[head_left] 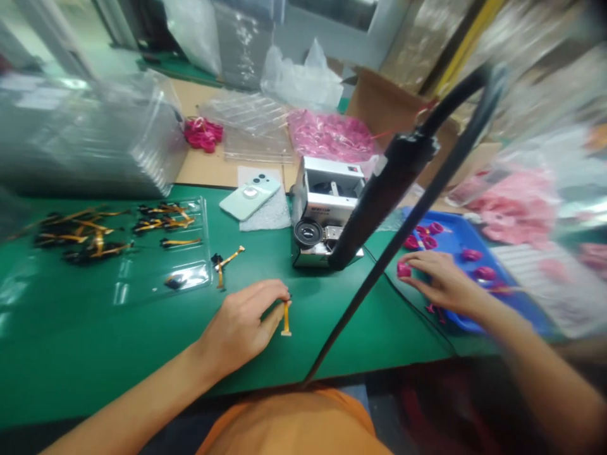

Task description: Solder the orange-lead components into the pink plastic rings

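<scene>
Between the thumb and fingers of my left hand (pixel 249 322) is a small part with an orange flex strip (pixel 286 320), which hangs down over the green table (pixel 351 322). My right hand (pixel 443 283) pinches a small magenta part (pixel 404 270) at the left edge of a blue tray (pixel 509 278). More magenta parts (pixel 484 273) lie in that tray. Another flex strip part (pixel 227 262) rests on the table, beyond my left hand. A clear plastic tray (pixel 205 221) on the left holds several dark parts with orange strips (pixel 165 218).
A silver machine (pixel 327 205) stands at the middle, with a black flexible-necked device (pixel 386 196) crossing in front of it. Behind lie a mint phone (pixel 250 196), bags of pink parts (pixel 329 134) and a cardboard box (pixel 389 101). Stacked clear trays (pixel 90 139) stand at the left.
</scene>
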`<move>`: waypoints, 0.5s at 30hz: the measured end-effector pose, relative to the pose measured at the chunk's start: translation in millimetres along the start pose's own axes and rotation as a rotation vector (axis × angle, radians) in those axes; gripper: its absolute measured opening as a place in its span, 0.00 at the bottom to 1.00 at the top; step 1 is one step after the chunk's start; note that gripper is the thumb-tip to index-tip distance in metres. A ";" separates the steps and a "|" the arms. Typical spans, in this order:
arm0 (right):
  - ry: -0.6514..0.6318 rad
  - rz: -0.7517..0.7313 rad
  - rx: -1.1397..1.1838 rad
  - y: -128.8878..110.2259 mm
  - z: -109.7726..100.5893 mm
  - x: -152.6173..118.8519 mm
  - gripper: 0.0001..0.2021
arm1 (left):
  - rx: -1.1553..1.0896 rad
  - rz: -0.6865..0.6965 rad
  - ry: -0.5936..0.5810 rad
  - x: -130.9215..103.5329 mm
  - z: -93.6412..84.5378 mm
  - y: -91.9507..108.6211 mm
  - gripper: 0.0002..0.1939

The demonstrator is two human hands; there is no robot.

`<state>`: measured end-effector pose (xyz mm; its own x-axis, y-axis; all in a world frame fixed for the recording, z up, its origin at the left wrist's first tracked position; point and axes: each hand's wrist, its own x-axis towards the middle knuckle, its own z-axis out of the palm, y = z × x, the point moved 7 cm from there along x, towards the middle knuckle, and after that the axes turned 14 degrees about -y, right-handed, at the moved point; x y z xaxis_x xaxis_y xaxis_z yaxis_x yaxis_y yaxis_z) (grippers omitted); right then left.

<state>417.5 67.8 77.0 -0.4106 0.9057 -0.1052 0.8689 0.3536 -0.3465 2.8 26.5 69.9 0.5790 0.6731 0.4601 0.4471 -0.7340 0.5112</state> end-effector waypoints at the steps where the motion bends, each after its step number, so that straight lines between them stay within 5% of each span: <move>1: 0.044 -0.032 0.182 -16.2 6.1 2.1 0.11 | -0.032 0.005 0.010 0.9 -0.1 2.6 0.07; 3: 0.117 -0.041 0.693 -46.9 29.3 6.4 0.14 | -0.110 0.019 0.025 3.2 0.2 9.6 0.07; 8: 0.083 -0.151 1.295 -143.4 111.3 22.5 0.18 | -0.280 0.059 0.117 7.4 -5.1 32.0 0.05; 11: 0.031 -0.169 1.488 -176.5 141.4 33.2 0.17 | -0.334 0.060 0.175 6.2 -9.5 38.8 0.04; 15: 0.030 -0.181 1.414 -185.2 140.2 41.4 0.11 | -0.342 0.074 0.211 0.8 -10.1 40.8 0.02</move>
<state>200.9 7.0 6.1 -0.4626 0.8850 0.0534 -0.2041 -0.0477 -0.9778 14.6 -2.0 98.4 0.4325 0.6497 0.6252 0.1361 -0.7325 0.6670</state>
